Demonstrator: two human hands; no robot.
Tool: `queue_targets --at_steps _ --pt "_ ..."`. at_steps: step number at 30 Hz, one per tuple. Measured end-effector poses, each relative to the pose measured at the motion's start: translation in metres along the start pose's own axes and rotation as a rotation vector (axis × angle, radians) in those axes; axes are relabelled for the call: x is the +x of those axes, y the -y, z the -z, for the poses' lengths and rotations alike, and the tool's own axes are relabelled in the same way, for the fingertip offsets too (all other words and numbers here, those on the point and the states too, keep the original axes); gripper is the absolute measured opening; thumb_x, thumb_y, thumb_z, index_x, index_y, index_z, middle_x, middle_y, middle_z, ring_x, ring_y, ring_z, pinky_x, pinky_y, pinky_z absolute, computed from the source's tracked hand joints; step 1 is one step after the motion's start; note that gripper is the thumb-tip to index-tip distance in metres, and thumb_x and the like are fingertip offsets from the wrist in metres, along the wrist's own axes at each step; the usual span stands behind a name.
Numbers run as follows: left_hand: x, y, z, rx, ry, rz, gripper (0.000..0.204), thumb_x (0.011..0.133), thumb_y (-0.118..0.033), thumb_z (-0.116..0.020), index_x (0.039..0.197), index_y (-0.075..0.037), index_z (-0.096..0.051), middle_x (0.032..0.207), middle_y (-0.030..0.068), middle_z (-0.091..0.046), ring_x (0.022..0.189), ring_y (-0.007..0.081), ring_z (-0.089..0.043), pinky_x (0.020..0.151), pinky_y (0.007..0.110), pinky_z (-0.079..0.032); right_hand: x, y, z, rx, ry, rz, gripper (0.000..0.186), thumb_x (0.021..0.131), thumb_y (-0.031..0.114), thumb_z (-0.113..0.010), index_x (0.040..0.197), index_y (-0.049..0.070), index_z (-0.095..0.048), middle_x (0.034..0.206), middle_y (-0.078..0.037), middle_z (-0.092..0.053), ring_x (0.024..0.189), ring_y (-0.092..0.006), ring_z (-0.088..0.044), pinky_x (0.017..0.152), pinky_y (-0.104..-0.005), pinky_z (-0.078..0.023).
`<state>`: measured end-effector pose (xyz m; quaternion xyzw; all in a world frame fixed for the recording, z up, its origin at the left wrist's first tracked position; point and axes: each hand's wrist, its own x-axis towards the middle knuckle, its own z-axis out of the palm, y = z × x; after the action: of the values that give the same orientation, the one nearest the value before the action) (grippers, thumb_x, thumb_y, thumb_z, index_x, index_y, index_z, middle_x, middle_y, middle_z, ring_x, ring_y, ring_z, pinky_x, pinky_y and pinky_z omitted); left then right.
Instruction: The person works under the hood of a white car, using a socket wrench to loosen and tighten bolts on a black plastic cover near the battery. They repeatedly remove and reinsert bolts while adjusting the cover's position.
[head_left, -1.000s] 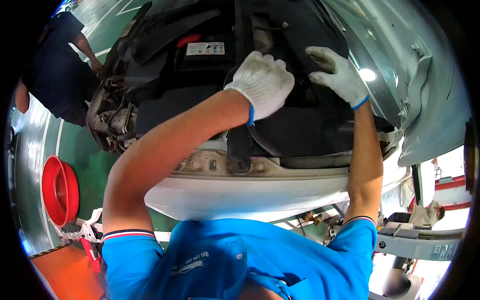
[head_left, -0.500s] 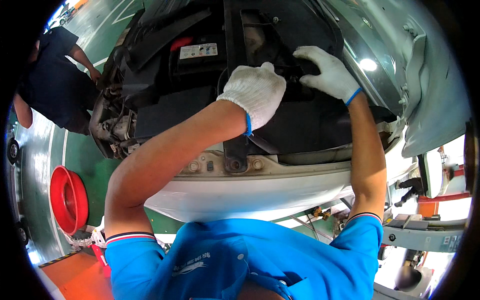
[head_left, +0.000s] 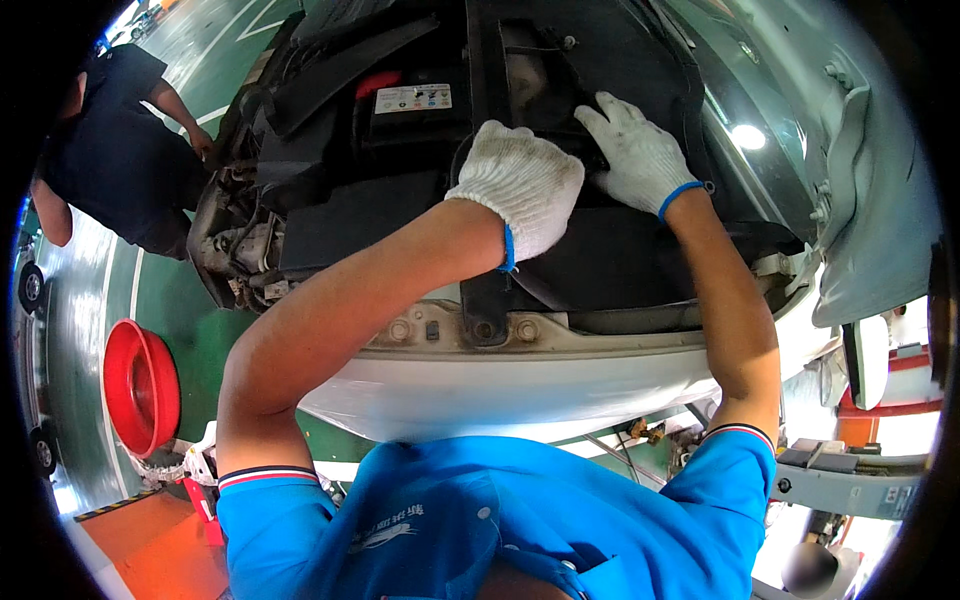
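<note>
Both my hands wear white knit gloves with blue cuffs and work over a car's engine bay. My left hand [head_left: 520,185] is closed beside a long black bar [head_left: 487,90]; what its fingers hold, if anything, is hidden beneath it. Just to its right, my right hand [head_left: 640,155] rests with fingers stretched out on a dark part of the bay, its thumb side out of sight. A black cover panel [head_left: 610,245] lies under my wrists. Beyond my left hand sits a black car battery [head_left: 400,130] with a white label [head_left: 413,98] and a red terminal cap [head_left: 378,82].
The white front body panel [head_left: 480,385] spans the space before me. At right rises a pale vehicle panel [head_left: 870,200]. A red basin [head_left: 142,388] stands on the green floor at left, and a person in dark clothing [head_left: 120,150] is at the bay's left side.
My right hand has turned and its fingers lie flatter, closer to my left hand. My left hand stays closed in about the same place, while the whole view has shifted slightly.
</note>
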<state>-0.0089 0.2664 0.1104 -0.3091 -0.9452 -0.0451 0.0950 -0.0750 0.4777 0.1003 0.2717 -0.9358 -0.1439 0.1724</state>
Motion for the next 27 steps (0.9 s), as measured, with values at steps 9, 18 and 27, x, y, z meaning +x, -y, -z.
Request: queue_targets --at_steps 9,18,27 --pt "0.006 0.004 0.003 -0.124 0.018 0.039 0.027 0.097 -0.03 -0.064 0.101 -0.005 -0.073 0.096 0.0162 -0.077 0.093 0.0349 -0.076 0.087 0.05 -0.056 0.001 0.006 -0.002 -0.014 0.009 -0.037 0.078 0.081 0.014 -0.079 0.152 0.008 -0.047 0.147 -0.019 -0.052 0.133 -0.0351 -0.058 0.109 -0.0429 -0.053" --pt "0.017 0.011 -0.002 0.053 -0.022 -0.018 0.014 0.093 -0.02 -0.064 0.092 -0.007 -0.071 0.089 0.0136 -0.075 0.092 0.0322 -0.073 0.084 0.047 -0.053 0.002 0.01 0.004 0.014 0.003 -0.048 0.072 0.082 0.009 -0.075 0.149 0.007 -0.049 0.144 -0.019 -0.054 0.132 -0.0336 -0.058 0.108 -0.0415 -0.053" --pt "0.023 0.038 -0.021 0.314 -0.408 -0.223 0.01 0.091 -0.02 -0.067 0.095 -0.013 -0.073 0.087 0.0054 -0.07 0.093 0.0228 -0.068 0.083 0.041 -0.05 0.001 0.006 -0.008 0.025 -0.096 -0.021 0.068 0.079 0.009 -0.077 0.142 0.005 -0.051 0.132 -0.016 -0.058 0.122 -0.0325 -0.062 0.102 -0.0421 -0.057"
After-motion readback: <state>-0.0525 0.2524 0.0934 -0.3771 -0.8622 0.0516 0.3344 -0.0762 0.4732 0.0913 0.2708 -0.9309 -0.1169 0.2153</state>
